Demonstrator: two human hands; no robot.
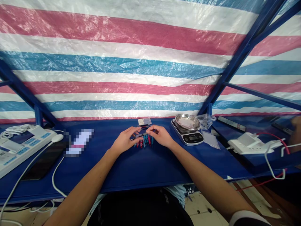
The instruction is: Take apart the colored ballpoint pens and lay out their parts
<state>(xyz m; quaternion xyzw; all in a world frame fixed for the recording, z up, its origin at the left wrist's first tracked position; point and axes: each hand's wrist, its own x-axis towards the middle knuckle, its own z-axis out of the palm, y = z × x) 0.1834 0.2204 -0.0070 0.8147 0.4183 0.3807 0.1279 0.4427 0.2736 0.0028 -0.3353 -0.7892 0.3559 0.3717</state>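
My left hand (124,140) and my right hand (160,136) lie close together at the middle of the blue table (131,169), fingertips nearly meeting. Under them is a row of small red and blue clips (144,142), partly hidden by my fingers. A thin grey metal piece (140,135) shows between my fingertips, but the picture is too small to tell whether either hand grips it. Just beyond my fingers lies a small stack of printed packets (144,122), with dark and red slim items (144,127) at its front edge.
To the right stand a digital kitchen scale (188,137) carrying a steel bowl (187,121), a clear plastic bag (205,121) and a paper sheet (210,140). Power strips (23,147) (254,143) with cables lie at both sides. A striped tarp (150,62) on a blue frame rises behind.
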